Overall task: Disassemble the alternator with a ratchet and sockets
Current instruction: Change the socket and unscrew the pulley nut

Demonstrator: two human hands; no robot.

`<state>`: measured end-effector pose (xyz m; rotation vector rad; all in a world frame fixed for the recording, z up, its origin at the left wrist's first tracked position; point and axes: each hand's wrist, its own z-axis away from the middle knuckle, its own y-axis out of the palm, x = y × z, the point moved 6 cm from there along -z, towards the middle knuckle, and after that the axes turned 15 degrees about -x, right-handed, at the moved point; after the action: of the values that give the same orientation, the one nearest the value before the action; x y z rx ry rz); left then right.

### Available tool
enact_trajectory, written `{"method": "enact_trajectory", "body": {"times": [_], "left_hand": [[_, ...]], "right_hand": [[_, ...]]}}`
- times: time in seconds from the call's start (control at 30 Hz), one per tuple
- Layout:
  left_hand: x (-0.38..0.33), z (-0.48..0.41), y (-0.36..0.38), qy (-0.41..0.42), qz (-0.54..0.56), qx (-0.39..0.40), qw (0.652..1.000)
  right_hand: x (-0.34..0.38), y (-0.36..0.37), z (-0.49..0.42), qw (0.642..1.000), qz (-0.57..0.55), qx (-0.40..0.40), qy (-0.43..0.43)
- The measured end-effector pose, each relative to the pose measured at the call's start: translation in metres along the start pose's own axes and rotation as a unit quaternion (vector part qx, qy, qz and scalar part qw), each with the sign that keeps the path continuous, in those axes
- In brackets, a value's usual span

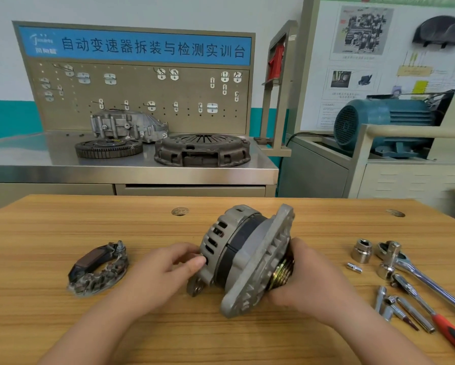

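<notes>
Grey cast-metal alternator (244,256), table (63,227) centre: halves still joined; left hand (165,270) grips rear, right hand (308,277) grips pulley end. Dark horseshoe rectifier plate (98,267) removed, leftward. Chrome ratchet (418,283) idle, right edge.

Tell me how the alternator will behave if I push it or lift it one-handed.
Probably heavy for its size: the alternator looks cast metal. It sits tilted on the table, held by the left hand and right hand, so a push may tip or roll its round body. Rigid; its slotted housing should give grip.
</notes>
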<state>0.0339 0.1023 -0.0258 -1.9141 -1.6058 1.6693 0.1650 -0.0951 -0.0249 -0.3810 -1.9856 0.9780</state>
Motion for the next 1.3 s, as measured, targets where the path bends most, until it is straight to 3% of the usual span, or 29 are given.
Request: {"method": "enact_trajectory", "body": {"times": [0.17,0.33,0.63,0.87,1.1,1.3], "left_hand": [[-0.001,0.002,-0.015,-0.053,0.133,-0.095,0.985],[0.012,-0.001,-0.040,-0.099,0.217,-0.231,0.943],[0.000,0.001,-0.026,-0.085,0.195,-0.169,0.963],[0.028,-0.008,-0.027,-0.138,0.192,-0.191,0.953],[0.014,-0.001,-0.028,-0.082,0.091,-0.216,0.969],[-0.002,0.006,-0.029,-0.002,0.000,-0.252,0.968]], "right_hand": [[0.026,-0.013,-0.009,0.999,0.002,0.035,-0.014],[0.060,-0.020,-0.034,0.994,0.082,0.037,-0.059],[0.123,0.001,-0.095,0.979,0.099,0.015,-0.180],[0.140,0.038,-0.118,0.972,0.107,-0.022,-0.209],[0.130,0.021,-0.108,0.958,0.144,-0.032,-0.245],[0.119,0.009,-0.097,0.953,0.114,0.015,-0.280]]}}
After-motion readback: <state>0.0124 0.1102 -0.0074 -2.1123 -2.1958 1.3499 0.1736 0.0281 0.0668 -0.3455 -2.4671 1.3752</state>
